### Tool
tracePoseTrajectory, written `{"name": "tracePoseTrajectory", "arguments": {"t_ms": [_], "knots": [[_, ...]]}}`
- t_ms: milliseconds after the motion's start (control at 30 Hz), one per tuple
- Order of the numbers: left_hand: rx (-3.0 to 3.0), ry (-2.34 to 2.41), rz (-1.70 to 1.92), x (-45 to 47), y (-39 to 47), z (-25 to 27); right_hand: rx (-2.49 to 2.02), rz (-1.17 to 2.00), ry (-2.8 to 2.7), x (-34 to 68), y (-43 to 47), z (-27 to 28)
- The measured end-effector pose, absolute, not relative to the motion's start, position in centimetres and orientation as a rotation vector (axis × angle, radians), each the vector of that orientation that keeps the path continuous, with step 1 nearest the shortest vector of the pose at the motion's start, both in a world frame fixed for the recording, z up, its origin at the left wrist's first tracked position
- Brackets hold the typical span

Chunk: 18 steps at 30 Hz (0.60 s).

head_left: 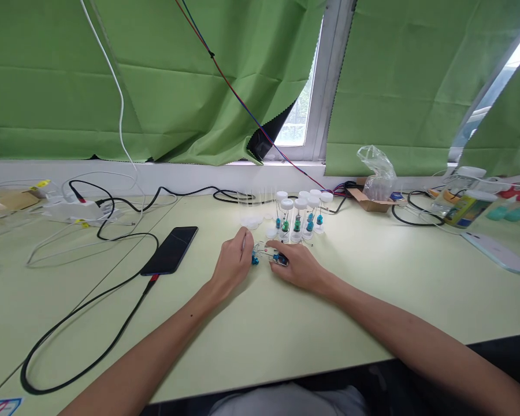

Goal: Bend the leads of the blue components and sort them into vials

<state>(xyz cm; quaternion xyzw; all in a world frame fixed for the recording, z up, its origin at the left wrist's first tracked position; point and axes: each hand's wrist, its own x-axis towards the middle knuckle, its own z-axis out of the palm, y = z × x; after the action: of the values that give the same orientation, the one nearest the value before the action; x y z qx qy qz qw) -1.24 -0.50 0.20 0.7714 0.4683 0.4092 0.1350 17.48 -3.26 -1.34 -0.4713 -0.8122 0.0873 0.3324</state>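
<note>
Forearms are reaching in from seven and four o'clock across a pale yellow-green tabletop, the person's bare hands nearly meeting at the center. With its fingers curled, the left hand is hovering or resting beside a small bright-blue part that is sitting just off its fingertips; whether those fingers are gripping anything cannot be told. The right hand is bending its thumb and fingers around a small dark-and-blue piece, while fine, wire-like bits are showing faintly in the narrow gap between the two hands. At one o'clock from the hands, a close cluster of clear cylindrical vials with white caps is standing upright, blue and green pieces showing through the walls. Clear cylindrical containers are standing just off twelve o'clock, toward eleven. A black rectangular smartphone is lying at nine o'clock, a black cable with a red tip running from its near end. At two o'clock, an open brown cardboard box is holding a crumpled clear plastic bag. Green fabric curtains are hanging from eleven to one o'clock, baring a white-framed window.
</note>
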Motion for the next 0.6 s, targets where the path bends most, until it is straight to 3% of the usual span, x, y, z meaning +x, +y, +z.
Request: {"name": "tracePoseTrajectory", "arguments": {"t_ms": [600], "knots": [[2.058,1.33,1.317,-0.72,-1.31,0.12,-1.187,0.264,-2.089,16.96,-3.06,-1.76]]}}
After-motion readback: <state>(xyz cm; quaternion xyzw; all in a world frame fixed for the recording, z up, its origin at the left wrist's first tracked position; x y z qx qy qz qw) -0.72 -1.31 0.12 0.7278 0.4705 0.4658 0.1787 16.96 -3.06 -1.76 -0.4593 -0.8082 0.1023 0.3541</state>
